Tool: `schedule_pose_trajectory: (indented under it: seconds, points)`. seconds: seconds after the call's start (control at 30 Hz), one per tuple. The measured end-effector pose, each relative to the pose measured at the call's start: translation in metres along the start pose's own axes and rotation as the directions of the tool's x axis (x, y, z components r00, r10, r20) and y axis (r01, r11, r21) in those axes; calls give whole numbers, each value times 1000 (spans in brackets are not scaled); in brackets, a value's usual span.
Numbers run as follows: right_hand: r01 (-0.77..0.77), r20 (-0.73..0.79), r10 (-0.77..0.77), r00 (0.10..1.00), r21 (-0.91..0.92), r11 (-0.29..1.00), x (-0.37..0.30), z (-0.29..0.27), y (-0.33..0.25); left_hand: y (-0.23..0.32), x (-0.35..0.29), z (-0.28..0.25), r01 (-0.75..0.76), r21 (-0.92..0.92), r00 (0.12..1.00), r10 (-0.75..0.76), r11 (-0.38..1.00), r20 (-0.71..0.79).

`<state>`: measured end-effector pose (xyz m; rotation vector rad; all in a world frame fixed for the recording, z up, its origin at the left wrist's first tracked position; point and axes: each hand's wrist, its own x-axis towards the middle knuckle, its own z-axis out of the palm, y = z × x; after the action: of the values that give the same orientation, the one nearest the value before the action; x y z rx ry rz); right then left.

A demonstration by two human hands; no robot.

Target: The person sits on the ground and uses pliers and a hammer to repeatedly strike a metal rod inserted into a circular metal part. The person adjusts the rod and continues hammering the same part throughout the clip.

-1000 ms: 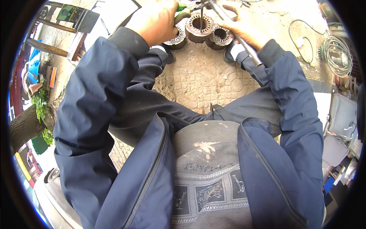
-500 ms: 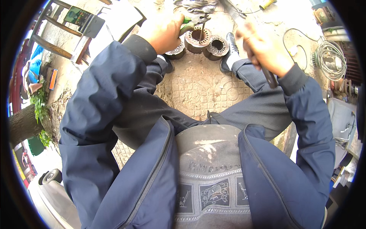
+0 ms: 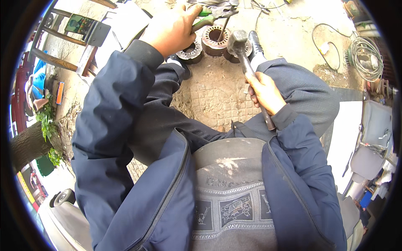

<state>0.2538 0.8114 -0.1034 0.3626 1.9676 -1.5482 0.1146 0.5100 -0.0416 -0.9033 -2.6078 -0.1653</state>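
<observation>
My left hand [image 3: 172,30] is closed on green-handled pliers [image 3: 204,23], whose jaws reach a thin metal rod [image 3: 224,28]. The rod stands tilted, its lower end in the opening of a slotted, ring-shaped metal core [image 3: 214,49] that looks like a motor stator. A similar core [image 3: 191,55] sits to its left on the ground. Another, at the right [image 3: 231,57], is partly hidden by the hammer head. My right hand [image 3: 267,93] grips the handle of a hammer [image 3: 239,42], which is raised near my right knee with its head apart from the rod.
My shoes [image 3: 256,43] flank the cores. Grey cloth [image 3: 217,6] lies beyond them. At the left stand a wooden frame [image 3: 54,56] and a phone [image 3: 79,25] on a grey holder. A coiled cable [image 3: 365,58] lies at the right, with a thin cord beside it.
My right hand has come inward and down, and the hammer, blurred before, now shows plainly with its head near the right core. My left hand still grips the pliers, shifted slightly left.
</observation>
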Motion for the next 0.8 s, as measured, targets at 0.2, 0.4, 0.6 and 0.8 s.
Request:
schedule_pose_trajectory:
  seconds: [0.2, 0.4, 0.6, 0.8]
  points:
    - [-436, 133, 416, 899, 330, 837, 15, 16, 51, -7, 4, -21, -109, 45, 984, 101, 993, 146]
    - [-386, 149, 356, 922, 410, 826, 21, 13, 44, -19, -11, 9, 102, -260, 991, -74, 960, 113]
    - [-368, 139, 343, 929, 427, 826, 21, 13, 38, -24, -10, 18, 117, -248, 987, -84, 962, 140]
    - [-379, 132, 358, 924, 425, 822, 16, 11, 34, -20, -6, 15, 105, -159, 980, -75, 982, 183]
